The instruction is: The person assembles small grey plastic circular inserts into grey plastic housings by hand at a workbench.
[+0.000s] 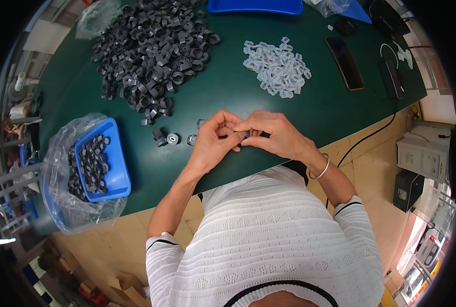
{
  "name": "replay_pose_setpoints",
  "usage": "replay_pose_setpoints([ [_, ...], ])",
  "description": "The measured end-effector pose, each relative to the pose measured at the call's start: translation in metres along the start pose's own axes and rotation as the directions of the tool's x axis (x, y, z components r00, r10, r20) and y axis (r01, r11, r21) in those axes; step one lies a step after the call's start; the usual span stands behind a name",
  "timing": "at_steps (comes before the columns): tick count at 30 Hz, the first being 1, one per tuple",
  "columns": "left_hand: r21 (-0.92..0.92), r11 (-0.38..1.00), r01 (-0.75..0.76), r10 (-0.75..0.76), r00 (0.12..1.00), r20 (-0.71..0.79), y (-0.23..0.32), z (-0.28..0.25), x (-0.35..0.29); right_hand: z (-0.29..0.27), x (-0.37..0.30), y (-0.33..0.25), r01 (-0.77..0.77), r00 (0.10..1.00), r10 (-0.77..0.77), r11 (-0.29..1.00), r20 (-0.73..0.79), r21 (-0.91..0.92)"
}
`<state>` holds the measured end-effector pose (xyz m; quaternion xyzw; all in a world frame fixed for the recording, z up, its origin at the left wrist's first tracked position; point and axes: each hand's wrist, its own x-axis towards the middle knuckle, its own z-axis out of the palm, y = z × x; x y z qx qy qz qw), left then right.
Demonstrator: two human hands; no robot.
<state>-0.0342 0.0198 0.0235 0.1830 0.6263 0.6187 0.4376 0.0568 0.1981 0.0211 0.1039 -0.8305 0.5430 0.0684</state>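
Over the near part of the green table, my left hand (215,139) and my right hand (271,134) meet fingertip to fingertip. Between them they pinch a small dark ring-shaped part (247,134), mostly covered by the fingers. Just left of my left hand lie a round part with a pale face (172,138), a few dark plastic parts (159,137) and a small clear-and-dark piece (191,139). Beyond my hands to the left spreads a big heap of dark grey plastic rings (154,51). A smaller pile of translucent white plastic pieces (277,67) lies beyond my right hand.
At left, a blue tray (118,158) holds dark parts, with a clear plastic bag (59,189) of more beside it. A phone (344,64) and a black cabled device (391,79) lie at the far right. Another blue tray (256,6) stands at the back.
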Motion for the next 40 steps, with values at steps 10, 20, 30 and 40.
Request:
replay_pose_setpoints([
  [10, 0.086, 0.992, 0.094, -0.105, 0.986, 0.128, 0.011, -0.001, -0.005, -0.003, -0.005, 0.005, -0.199, 0.978, 0.179, 0.957, 0.110, 0.211],
  [20, -0.049, 0.996, 0.077, -0.067, 0.981, 0.180, 0.006, 0.002, -0.003, -0.006, -0.003, -0.003, -0.379, 0.925, 0.341, 0.794, 0.169, 0.474],
  [30, -0.012, 0.999, 0.041, -0.039, 0.992, 0.119, 0.003, -0.002, -0.010, 0.001, 0.000, -0.005, -0.400, 0.915, 0.331, 0.815, 0.229, 0.420],
  [40, -0.182, 0.977, -0.108, 0.099, 0.993, -0.060, -0.020, 0.012, -0.016, -0.002, 0.001, 0.014, -0.431, 0.895, 0.429, 0.758, 0.125, 0.489],
])
